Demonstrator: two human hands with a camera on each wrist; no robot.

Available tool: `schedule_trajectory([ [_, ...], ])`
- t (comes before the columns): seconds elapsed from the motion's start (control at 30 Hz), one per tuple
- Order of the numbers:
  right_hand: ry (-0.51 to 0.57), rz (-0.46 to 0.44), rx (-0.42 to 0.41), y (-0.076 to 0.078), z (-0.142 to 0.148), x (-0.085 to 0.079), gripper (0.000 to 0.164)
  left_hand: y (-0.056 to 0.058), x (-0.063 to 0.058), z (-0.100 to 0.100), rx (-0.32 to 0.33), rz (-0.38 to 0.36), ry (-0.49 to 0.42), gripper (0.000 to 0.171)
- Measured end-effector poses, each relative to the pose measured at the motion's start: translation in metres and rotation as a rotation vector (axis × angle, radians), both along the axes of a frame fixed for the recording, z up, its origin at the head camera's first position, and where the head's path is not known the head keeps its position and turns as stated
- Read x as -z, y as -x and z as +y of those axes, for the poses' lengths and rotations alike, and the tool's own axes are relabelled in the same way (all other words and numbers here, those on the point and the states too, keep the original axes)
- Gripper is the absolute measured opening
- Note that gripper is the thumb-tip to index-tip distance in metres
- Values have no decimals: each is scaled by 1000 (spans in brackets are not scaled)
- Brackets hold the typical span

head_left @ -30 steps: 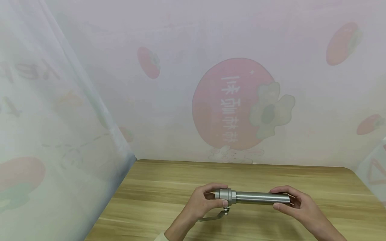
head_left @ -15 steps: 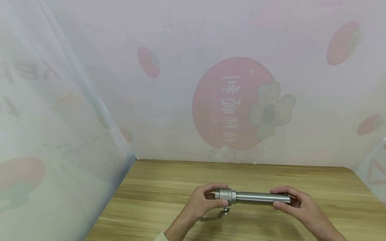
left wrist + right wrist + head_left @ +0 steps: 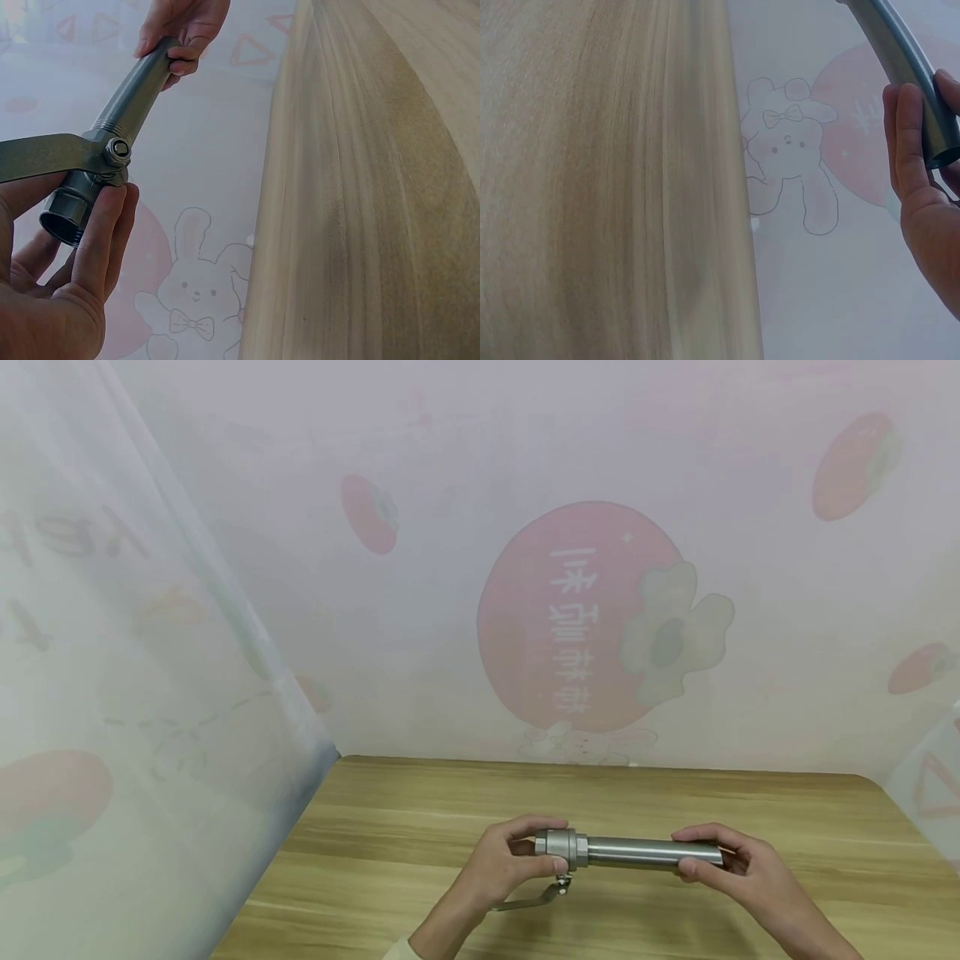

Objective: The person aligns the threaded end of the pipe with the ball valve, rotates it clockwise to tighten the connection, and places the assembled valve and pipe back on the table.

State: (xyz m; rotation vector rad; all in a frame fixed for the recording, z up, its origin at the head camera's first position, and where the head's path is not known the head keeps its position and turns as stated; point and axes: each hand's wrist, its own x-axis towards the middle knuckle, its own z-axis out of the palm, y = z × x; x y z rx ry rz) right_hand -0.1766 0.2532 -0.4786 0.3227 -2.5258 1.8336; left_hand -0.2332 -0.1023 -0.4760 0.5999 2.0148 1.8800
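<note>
A silver ball valve (image 3: pixel 558 848) joins end to end with a straight metal pipe (image 3: pixel 637 852), and the pair is held level above the table. My left hand (image 3: pixel 498 864) grips the valve body between thumb and fingers. Below the valve, its bent lever handle (image 3: pixel 528 903) points left; the left wrist view shows the lever (image 3: pixel 52 155) and the nut on its stem (image 3: pixel 118 150). Some thread shows where pipe meets valve. With thumb and fingers, my right hand (image 3: pixel 750 868) holds the pipe near its far end. That open pipe end (image 3: pixel 943 157) appears in the right wrist view.
Under the hands lies a wood-grain table (image 3: pixel 405 827) with rounded back corners. A pale curtain (image 3: pixel 420 652) printed with strawberries and a rabbit hangs behind it, and another curtain (image 3: pixel 112 693) runs down the left side.
The right thumb shifts very slightly on the pipe. Otherwise both hands, the valve and the pipe keep their places.
</note>
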Motion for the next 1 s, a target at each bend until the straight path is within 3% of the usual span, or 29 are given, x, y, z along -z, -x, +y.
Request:
schedule_trajectory([
  [0.5, 25, -107, 14, 4, 0, -3, 35, 0, 0, 1, 0, 2, 6, 46],
  [1.0, 82, -64, 16, 4, -2, 1, 27, -3, -1, 2, -10, -1, 19, 46],
])
